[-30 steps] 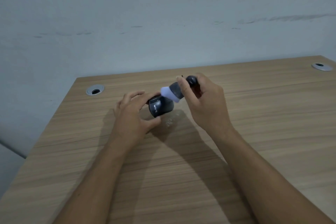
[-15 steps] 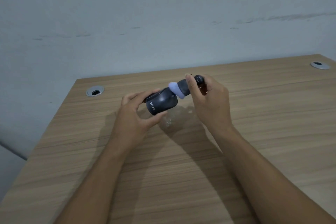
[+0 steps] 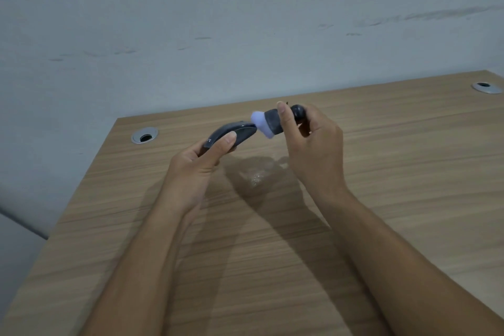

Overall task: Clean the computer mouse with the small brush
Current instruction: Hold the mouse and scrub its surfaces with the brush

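The left hand [image 3: 199, 163] hides the mouse's [image 3: 234, 133] underside; its white lettering is unreadable.

One mouse [image 3: 231, 133], one brush [image 3: 268, 123], two hands, two desk grommets, one desk [image 3: 381, 199].

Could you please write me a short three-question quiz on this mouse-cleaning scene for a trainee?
1. Which hand holds the mouse?
2. True or false: the mouse rests flat on the desk.
3. The brush bristles are: A) black B) pale lilac C) red.

Key:
1. The left hand; the right hand holds the brush.
2. False; it is held up above the desk.
3. B.
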